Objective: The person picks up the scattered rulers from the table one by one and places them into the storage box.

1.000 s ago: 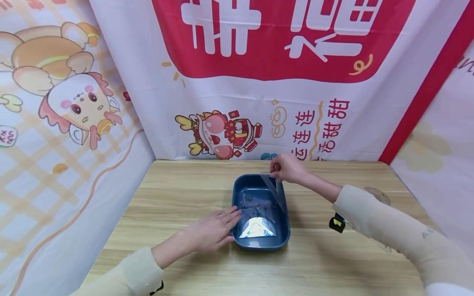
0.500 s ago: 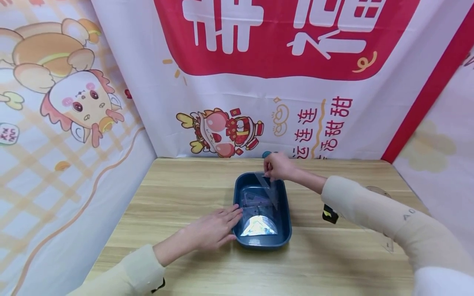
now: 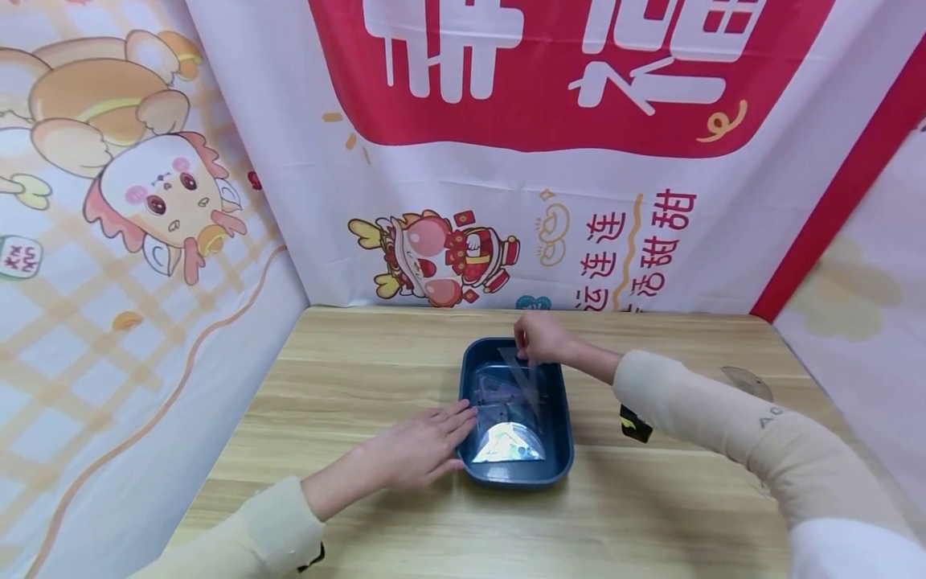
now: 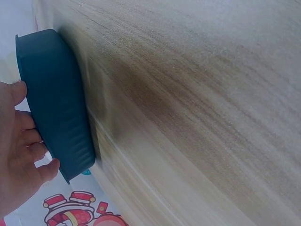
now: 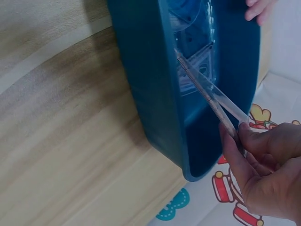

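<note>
A deep blue plastic bin [image 3: 564,434] stands on the table. Its inside holds a clear half-round protractor [image 3: 509,442] with other flat clear pieces behind it. My right hand [image 3: 541,336], at the bin's far right corner, pinches a clear set square [image 5: 211,99] between thumb and fingers. The set square slants down into the bin, and its graduated edge shows in the right wrist view. My left hand [image 3: 427,445] rests on the bin's left rim with outstretched fingers. In the left wrist view, its fingertips [image 4: 35,150] lie along the outer wall.
The wood-grain table [image 3: 347,354] ends at a printed cloth [image 3: 405,185] at the back. Another clear rounded piece [image 3: 748,382] lies on the table at the right, beyond my right sleeve [image 3: 687,402].
My right hand has moved a little left and down with the set square, which now reaches further over the bin's inside. My left hand stays on the rim.
</note>
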Motion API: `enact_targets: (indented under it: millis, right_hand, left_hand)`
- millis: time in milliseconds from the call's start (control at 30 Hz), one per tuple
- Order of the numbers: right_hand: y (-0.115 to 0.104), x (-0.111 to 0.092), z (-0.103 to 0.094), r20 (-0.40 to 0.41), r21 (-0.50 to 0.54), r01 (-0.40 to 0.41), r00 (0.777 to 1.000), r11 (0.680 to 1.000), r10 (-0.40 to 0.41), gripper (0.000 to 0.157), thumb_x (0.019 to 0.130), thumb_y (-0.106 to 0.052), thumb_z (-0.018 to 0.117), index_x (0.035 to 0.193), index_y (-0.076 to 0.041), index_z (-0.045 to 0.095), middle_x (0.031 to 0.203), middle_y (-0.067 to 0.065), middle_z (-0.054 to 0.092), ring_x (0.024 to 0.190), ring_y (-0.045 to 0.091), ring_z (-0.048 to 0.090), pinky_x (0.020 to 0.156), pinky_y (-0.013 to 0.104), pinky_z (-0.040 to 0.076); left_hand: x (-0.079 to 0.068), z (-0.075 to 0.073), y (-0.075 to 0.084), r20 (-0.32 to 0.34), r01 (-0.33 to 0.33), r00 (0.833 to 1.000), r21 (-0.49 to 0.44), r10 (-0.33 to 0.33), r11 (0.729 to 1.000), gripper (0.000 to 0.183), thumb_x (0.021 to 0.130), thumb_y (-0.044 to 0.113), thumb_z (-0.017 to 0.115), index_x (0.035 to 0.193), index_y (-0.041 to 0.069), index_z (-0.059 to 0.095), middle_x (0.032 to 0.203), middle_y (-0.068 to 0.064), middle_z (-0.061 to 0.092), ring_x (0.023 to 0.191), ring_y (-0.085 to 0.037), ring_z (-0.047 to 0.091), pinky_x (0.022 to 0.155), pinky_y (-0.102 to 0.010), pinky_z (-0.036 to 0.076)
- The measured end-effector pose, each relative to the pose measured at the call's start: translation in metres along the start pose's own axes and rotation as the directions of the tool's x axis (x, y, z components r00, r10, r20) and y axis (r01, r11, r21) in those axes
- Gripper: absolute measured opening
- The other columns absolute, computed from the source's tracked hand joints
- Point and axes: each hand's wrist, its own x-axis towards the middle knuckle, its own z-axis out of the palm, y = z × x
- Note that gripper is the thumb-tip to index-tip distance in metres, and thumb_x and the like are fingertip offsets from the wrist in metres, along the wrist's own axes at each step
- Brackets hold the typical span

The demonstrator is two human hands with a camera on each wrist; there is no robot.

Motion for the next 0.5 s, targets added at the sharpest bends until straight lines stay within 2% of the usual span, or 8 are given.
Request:
enact_targets:
  millis: [200, 433, 500]
  right_hand:
    - [0.007, 0.0, 0.008, -0.004, 0.0, 0.003, 1.0, 1.0, -0.003, 0.008, 0.079, 0.001, 0.069, 0.075, -0.003, 0.063, 0.07, 0.006, 0.061, 0.052, 0.009, 0.06, 0.048, 0.02, 0.05]
    - [0.016, -0.001, 0.008, -0.078, -0.106, 0.066, 0.994, 0.992, -0.074, 0.008, 0.073, 0.005, 0.065, 0.077, -0.002, 0.067, 0.076, 0.007, 0.067, 0.068, 0.016, 0.06, 0.06, 0.028, 0.052]
    - [0.017, -0.003, 0.005, -0.089, -0.109, 0.066, 0.993, 0.992, -0.075, 0.009, 0.073, 0.006, 0.064, 0.077, -0.002, 0.068, 0.078, 0.008, 0.067, 0.07, 0.018, 0.061, 0.062, 0.029, 0.053]
  left_hand:
    - [0.002, 0.0, 0.001, 0.004, -0.005, 1.0, 0.005, 0.005, 1.0, 0.063, 0.099, 0.047, 0.032, 0.145, 0.005, 0.031, 0.153, -0.009, 0.028, 0.143, -0.025, 0.018, 0.112, -0.042, 0.028]
    - [0.002, 0.0, 0.003, -0.006, -0.005, 1.0, -0.004, 0.005, 1.0, 0.063, 0.099, 0.046, 0.033, 0.145, 0.005, 0.031, 0.152, -0.01, 0.028, 0.143, -0.026, 0.019, 0.112, -0.043, 0.028]
    - [0.001, 0.0, 0.002, -0.009, -0.004, 1.0, -0.001, 0.004, 1.0, 0.063, 0.099, 0.046, 0.033, 0.145, 0.005, 0.031, 0.152, -0.01, 0.028, 0.143, -0.026, 0.019, 0.112, -0.042, 0.028]
